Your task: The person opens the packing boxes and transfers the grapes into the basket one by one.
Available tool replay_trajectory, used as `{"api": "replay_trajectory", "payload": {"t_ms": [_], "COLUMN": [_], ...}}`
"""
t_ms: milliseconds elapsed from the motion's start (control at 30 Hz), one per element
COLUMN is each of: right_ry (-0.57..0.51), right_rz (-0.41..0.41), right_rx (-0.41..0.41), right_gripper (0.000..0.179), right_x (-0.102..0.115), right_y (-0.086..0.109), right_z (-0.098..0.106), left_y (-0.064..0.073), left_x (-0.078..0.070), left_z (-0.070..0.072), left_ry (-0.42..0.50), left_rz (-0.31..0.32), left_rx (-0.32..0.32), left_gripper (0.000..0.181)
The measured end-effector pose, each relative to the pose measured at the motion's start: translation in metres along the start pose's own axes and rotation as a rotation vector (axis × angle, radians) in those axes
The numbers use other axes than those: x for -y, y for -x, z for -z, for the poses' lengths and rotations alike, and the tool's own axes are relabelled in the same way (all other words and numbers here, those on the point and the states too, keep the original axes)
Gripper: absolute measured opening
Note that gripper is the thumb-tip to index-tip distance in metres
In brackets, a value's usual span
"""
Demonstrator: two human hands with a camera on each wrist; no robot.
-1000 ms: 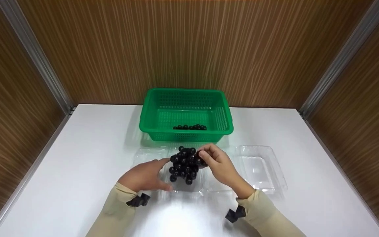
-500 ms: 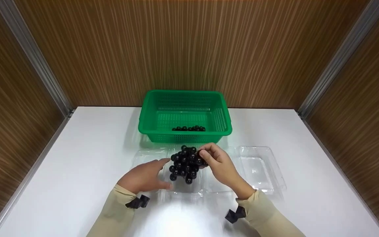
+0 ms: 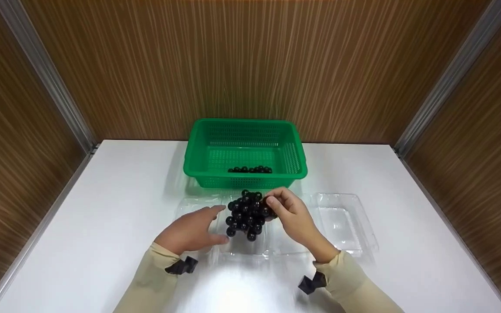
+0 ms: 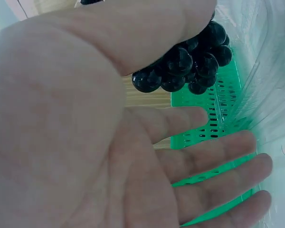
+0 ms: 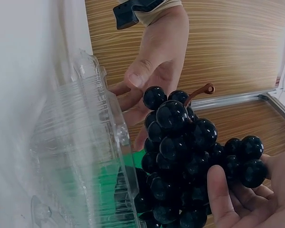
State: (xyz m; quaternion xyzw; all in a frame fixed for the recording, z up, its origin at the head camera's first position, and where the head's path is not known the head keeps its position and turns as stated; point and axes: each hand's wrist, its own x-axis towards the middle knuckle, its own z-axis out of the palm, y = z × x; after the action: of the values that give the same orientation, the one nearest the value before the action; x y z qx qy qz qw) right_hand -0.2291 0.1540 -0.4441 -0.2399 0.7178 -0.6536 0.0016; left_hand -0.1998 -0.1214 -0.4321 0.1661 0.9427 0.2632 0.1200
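A bunch of dark grapes (image 3: 245,213) hangs over the clear plastic clamshell container (image 3: 346,226), in the middle of the head view. My right hand (image 3: 296,219) pinches it at its right side between thumb and fingers; in the right wrist view a brown stem (image 5: 199,93) sticks out at one end. Left of the bunch is my left hand (image 3: 188,230), fingers and thumb spread around the grapes' near side. The left wrist view shows that hand's fingers (image 4: 213,156) straight, with grapes (image 4: 190,69) beyond the thumb; whether they touch cannot be told.
Behind the container stands a green perforated basket (image 3: 246,175), with more dark grapes (image 3: 257,169) lying near its front wall. A white table (image 3: 124,182) carries everything. Wood-grain panels (image 3: 250,61) with metal corner strips enclose the back and both sides.
The grape bunch and my right hand have shifted very slightly up and to the right. The thumb of my left hand has risen a little; the container and basket stay put.
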Motion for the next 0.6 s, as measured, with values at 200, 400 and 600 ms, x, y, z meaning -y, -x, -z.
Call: {"api": "replay_trajectory", "payload": {"t_ms": [200,400,600], "right_ry": [-0.002,-0.02,-0.028], "right_rz": [0.023,0.035,0.044], "right_rx": [-0.023,-0.041,-0.069], "right_gripper": [0.02,0.019,0.018], "right_x": [0.0007,0.003,0.0036], "right_y": [-0.0003,0.0006,0.0001], "right_z": [0.0021,0.0027,0.0041], "left_y": [-0.0014,-0.0041,-0.0063], "left_x": [-0.0009,-0.002,-0.0029], "left_z": [0.0017,0.0027,0.0035], "left_ry": [-0.008,0.017,0.041], "left_rz": [-0.022,-0.021,-0.011], "left_rx": [-0.083,-0.238,-0.288], "left_gripper": [0.074,0.061,0.058]}}
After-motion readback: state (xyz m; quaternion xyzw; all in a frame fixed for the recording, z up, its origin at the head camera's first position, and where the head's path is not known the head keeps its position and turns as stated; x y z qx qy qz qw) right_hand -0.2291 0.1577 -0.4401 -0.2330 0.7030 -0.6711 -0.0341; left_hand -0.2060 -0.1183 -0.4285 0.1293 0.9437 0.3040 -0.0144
